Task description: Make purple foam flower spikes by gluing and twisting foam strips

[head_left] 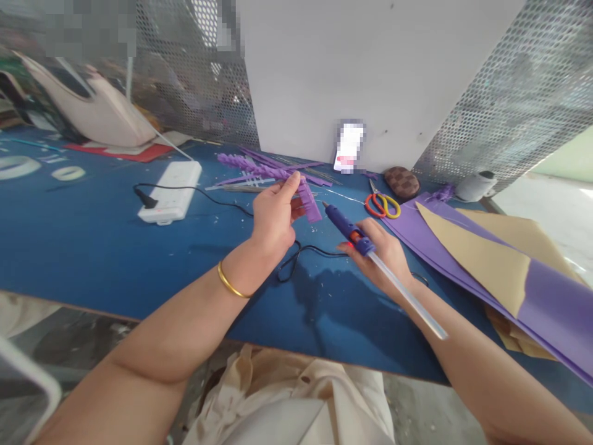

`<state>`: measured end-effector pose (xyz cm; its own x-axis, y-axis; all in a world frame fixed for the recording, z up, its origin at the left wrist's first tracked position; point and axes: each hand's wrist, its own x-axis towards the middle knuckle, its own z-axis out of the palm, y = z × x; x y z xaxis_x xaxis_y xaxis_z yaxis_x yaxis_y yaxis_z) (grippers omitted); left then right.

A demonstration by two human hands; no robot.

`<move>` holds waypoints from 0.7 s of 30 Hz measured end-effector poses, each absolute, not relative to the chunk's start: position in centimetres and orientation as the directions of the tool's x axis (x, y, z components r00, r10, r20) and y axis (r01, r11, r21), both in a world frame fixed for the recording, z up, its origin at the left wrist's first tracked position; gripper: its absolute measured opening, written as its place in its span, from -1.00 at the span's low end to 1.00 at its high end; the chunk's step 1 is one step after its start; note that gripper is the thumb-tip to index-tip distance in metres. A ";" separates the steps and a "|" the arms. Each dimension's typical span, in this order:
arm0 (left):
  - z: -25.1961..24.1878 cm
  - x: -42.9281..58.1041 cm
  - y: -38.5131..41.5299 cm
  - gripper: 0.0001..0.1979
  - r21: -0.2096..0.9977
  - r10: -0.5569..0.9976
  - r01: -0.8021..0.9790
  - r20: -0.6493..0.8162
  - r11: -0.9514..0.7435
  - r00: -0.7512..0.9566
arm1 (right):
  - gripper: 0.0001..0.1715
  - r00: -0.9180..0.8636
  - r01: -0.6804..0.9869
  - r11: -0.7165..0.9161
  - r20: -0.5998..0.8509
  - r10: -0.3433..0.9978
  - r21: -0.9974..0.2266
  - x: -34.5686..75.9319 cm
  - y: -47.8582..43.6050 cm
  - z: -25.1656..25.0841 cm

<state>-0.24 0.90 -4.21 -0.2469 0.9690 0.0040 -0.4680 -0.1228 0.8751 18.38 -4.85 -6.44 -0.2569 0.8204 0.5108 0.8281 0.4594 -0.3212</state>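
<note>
My left hand (274, 213) pinches a purple paper strip with a fringed edge (309, 201), whose loose end hangs down toward the right. From the same fingers a twisted purple paper stem (245, 165) reaches out to the upper left. My right hand (382, 253) is wrapped round a blue hot glue gun (345, 224), and a long clear glue stick (410, 298) sticks out of its back end. The gun's nozzle points at the strip's loose end, a small gap apart. A red light glows on the gun near my fingers.
A white power strip (173, 188) with a black plug and cord lies left. Purple strips and thin wires (278, 176) lie behind my left hand. Scissors (383, 205), a checkered pouch (402, 182) and a phone (349, 147) stand at the back. Purple sheets (560, 303) and brown paper (482, 256) cover the right.
</note>
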 end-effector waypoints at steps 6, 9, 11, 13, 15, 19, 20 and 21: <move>-4.1 0.0 0.5 -0.66 0.867 0.984 -0.495 -0.042 -0.050 -0.174 | -0.80 -0.401 0.913 0.404 0.323 0.857 0.061 22.1 -1.1 -7.6; -4.3 0.2 0.3 -0.67 0.877 0.994 -0.481 -0.062 0.010 -0.093 | -0.76 -0.382 0.923 0.384 0.240 0.893 0.042 24.1 0.5 -8.2; -4.5 0.4 0.2 -0.68 0.889 0.997 -0.455 -0.079 0.060 -0.023 | -0.71 -0.362 0.929 0.370 0.168 0.917 -0.019 24.9 1.2 -8.5; -4.6 0.6 -0.1 -0.68 0.899 0.993 -0.422 -0.104 0.116 0.050 | -0.67 -0.366 0.925 0.374 0.103 0.925 -0.072 25.4 1.5 -8.7; -4.6 0.9 -0.4 -0.68 0.907 0.983 -0.383 -0.138 0.176 0.124 | -0.67 -0.383 0.917 0.388 0.068 0.921 -0.094 25.7 1.6 -8.7; -4.7 1.5 -1.3 -0.72 0.921 0.945 -0.281 -0.198 0.271 0.261 | -0.61 -0.418 0.901 0.420 0.043 0.908 -0.112 26.3 1.6 -8.1; -4.7 1.6 -1.5 -0.73 0.923 0.936 -0.261 -0.205 0.282 0.286 | -0.58 -0.416 0.896 0.420 0.062 0.907 -0.146 26.4 1.5 -7.8; -4.7 1.7 -1.6 -0.74 0.926 0.928 -0.245 -0.207 0.288 0.310 | -0.57 -0.401 0.886 0.415 0.108 0.910 -0.209 26.3 1.3 -7.4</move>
<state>1.68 -1.64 -4.71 0.3096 0.9281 -0.2070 -0.2448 0.2882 0.9258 26.32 1.35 -7.44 -0.4006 0.9099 0.1080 0.8856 0.4147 -0.2090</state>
